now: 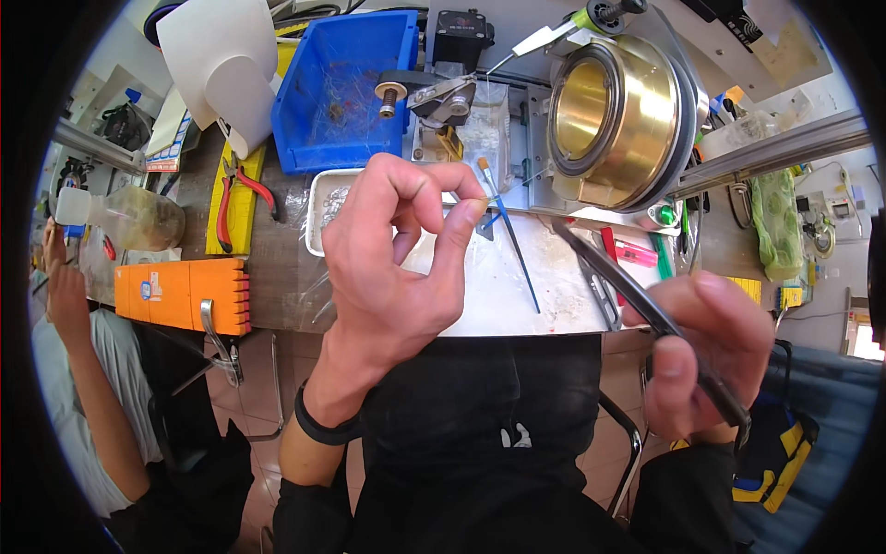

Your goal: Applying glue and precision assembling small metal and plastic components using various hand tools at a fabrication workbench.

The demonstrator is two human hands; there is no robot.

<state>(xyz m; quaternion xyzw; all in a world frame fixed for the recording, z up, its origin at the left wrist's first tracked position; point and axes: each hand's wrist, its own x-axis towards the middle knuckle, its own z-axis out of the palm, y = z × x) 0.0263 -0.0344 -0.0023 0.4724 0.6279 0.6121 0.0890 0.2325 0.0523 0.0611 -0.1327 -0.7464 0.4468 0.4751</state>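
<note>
The bare left hand (392,263) pinches a tiny, thin, yellowish piece (489,198) between thumb and forefinger; the bare right hand (711,355) holds a long, black, tweezer-like tool (629,286).

The left hand (397,245) is raised, thumb and index fingertip pinched together, the forearm (309,454) partly bare below the wrist (337,390). The right hand (715,355), lower and well apart, has its thumb and fingers closed in a grip.

Head-worn fisheye view, facing down and forward, bare left hand (392,258) and bare right hand (709,355) near, brown wood-grained workbench (272,263) beyond
</note>
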